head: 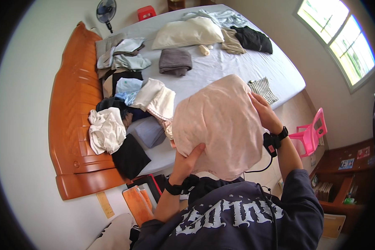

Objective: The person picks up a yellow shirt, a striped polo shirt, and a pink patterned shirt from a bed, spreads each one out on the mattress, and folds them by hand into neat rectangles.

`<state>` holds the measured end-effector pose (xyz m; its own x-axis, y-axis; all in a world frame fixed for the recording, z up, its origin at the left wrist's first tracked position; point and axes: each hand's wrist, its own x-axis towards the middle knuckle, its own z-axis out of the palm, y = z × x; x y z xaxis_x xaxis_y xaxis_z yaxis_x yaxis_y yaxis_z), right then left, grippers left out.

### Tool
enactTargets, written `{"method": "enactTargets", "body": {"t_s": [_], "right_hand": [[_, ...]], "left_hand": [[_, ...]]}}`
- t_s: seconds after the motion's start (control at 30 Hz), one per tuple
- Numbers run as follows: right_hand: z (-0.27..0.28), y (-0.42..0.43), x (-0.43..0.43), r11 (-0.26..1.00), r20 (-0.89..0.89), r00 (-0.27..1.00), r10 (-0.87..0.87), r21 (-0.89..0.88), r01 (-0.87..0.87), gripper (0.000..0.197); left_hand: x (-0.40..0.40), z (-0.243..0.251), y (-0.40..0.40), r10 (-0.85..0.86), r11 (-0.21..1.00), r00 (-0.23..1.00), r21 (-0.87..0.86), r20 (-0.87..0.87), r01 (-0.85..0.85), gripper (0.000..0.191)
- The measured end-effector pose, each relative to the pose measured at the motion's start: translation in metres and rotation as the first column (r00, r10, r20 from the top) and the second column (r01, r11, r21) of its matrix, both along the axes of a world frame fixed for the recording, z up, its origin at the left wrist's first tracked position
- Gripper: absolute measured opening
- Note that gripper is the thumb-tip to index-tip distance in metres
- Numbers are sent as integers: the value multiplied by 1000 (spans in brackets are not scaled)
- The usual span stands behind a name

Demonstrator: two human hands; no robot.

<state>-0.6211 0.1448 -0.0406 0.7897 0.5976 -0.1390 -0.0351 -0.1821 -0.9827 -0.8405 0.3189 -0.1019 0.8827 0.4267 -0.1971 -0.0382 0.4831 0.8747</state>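
A pale pink cloth [220,125], loosely bunched and wide, is held up in front of my body over the near edge of the bed. My left hand [187,164] grips its lower left side, with the thumb on top and the fingers hidden beneath. At its upper right side my right hand [264,111] pinches the edge; some of those fingers are behind the cloth. Left of the cloth lie cream and white garments [154,97] and a folded blue-grey cloth [150,132]. Beyond it a folded dark grey towel [175,61] rests on the bed.
The bed [287,75] carries a cream pillow [189,32], a black garment [253,40] and a striped cloth [264,90]. Clothes are heaped by the wooden headboard [76,109]. A pink plastic chair [309,137] stands right, near a wooden cabinet [337,175]. A cable hangs beside my right forearm.
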Motion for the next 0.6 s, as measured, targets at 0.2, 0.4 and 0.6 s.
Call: {"method": "enactTargets", "body": {"t_s": [0.2, 0.4, 0.6], "right_hand": [[-61, -102, 26, 1000, -105, 994, 23, -16, -25, 40], [-83, -185, -26, 866, -163, 881, 444, 329, -376, 81], [-66, -263, -1, 922, -210, 936, 284, 327, -207, 102]], "left_hand": [[45, -5, -81, -112, 975, 994, 191, 3, 109, 43], [121, -29, -194, -224, 847, 972, 507, 68, 159, 59], [183, 6, -286, -349, 878, 934, -323, 74, 354, 52]]}}
